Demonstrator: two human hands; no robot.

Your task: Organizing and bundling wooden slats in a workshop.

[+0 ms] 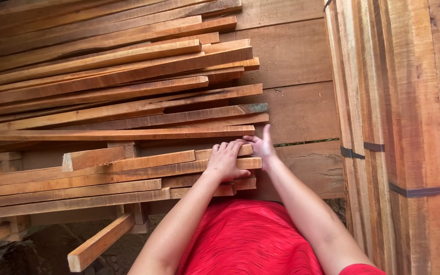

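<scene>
Premises present as a timber yard or woodworking shop: rough-sawn wooden slats [113, 76] lie stacked in loose layers over broad planks [291, 56], with strapped board bundles [403, 127] standing alongside.

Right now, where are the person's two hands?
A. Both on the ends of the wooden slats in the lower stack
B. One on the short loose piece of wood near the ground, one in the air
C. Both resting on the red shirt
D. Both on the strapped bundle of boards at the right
A: the left hand lies flat on the slat ends, and the right hand touches them beside it.
</scene>
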